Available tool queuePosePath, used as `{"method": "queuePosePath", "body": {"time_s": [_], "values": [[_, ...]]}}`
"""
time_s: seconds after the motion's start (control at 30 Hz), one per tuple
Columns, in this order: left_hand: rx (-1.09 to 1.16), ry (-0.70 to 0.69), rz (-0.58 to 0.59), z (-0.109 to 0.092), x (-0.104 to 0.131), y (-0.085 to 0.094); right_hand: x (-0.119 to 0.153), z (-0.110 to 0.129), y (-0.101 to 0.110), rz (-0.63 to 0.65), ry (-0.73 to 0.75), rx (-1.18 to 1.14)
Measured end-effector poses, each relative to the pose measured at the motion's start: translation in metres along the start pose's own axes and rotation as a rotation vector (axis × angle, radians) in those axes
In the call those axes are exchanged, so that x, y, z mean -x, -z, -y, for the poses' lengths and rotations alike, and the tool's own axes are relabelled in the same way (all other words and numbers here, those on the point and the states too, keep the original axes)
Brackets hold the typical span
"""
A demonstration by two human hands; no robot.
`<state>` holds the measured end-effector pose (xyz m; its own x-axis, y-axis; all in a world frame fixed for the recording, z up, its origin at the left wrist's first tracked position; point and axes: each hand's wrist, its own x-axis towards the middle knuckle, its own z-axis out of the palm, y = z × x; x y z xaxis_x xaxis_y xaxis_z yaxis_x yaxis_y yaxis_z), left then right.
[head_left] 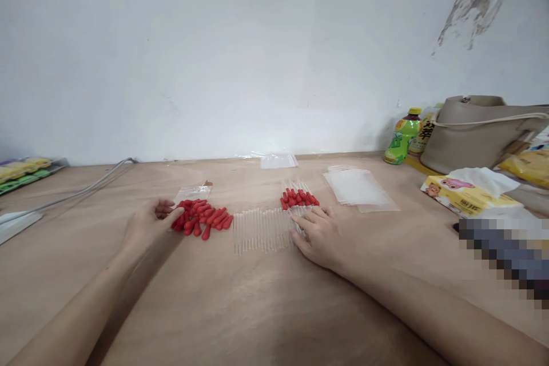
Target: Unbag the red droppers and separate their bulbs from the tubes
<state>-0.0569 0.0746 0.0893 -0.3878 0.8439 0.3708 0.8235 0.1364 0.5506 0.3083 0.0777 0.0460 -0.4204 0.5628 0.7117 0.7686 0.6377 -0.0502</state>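
At the left end of a pile of red rubber dropper bulbs (pixel 199 216) is my left hand (pixel 151 222). Its thumb reaches to the edge bulbs and its curled fingers stand apart from the thumb. A row of clear, thin dropper tubes (pixel 261 230) lies side by side in the middle, tips towards me. My right hand (pixel 316 235) rests over the right end of this row, fingers stretched and apart, covering some tubes. Just beyond it lies a group of tubes fitted with red bulbs (pixel 299 198), their clear tips pointing to the wall.
Behind the loose bulbs is a clear plastic bag (pixel 192 193). Flat clear bags (pixel 358 187) lie right of centre, with a white packet (pixel 278 161) by the wall. Further right are a green bottle (pixel 402 137), a beige bag (pixel 467 134) and a tissue pack (pixel 469 195). A grey cable (pixel 88 187) crosses at left.
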Motion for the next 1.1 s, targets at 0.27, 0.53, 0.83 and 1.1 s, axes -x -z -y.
{"method": "queuePosePath", "body": {"time_s": [0.27,0.53,0.83,1.1], "values": [[0.035,0.056,-0.032,-0.007,0.005,0.003,0.001,0.002,0.002,0.02,0.001,-0.043],[-0.043,-0.174,-0.139,-0.036,0.017,-0.006,0.006,-0.001,0.003,-0.142,0.107,-0.163],[-0.051,-0.633,0.324,-0.149,0.025,-0.083,0.012,0.001,0.006,-0.072,0.286,-0.164],[-0.12,-0.439,0.354,-0.198,0.013,-0.134,0.011,0.001,0.005,-0.097,0.277,-0.165]]}}
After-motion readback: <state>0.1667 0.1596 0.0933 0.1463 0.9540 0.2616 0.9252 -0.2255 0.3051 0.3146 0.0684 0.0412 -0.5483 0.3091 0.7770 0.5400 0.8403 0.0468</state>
